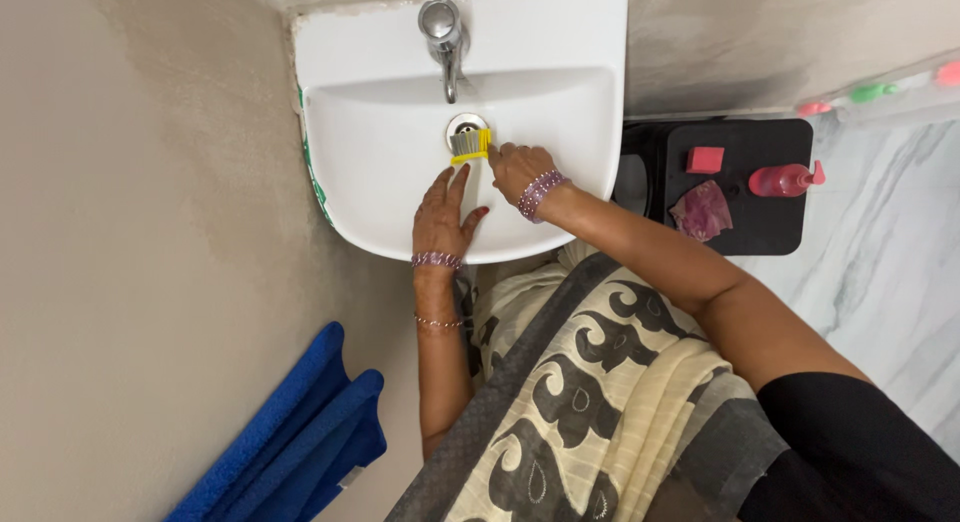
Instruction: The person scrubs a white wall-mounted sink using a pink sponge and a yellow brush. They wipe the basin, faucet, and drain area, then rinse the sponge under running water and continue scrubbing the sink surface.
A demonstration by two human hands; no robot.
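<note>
1 sink [380, 172], 1 tap [443, 37], 1 brush [470, 144], 2 hands.

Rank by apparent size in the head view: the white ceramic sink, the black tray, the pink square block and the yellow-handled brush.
1. White ceramic sink
2. Black tray
3. Yellow-handled brush and pink square block: they look about alike, and the right hand hides part of the brush.
</note>
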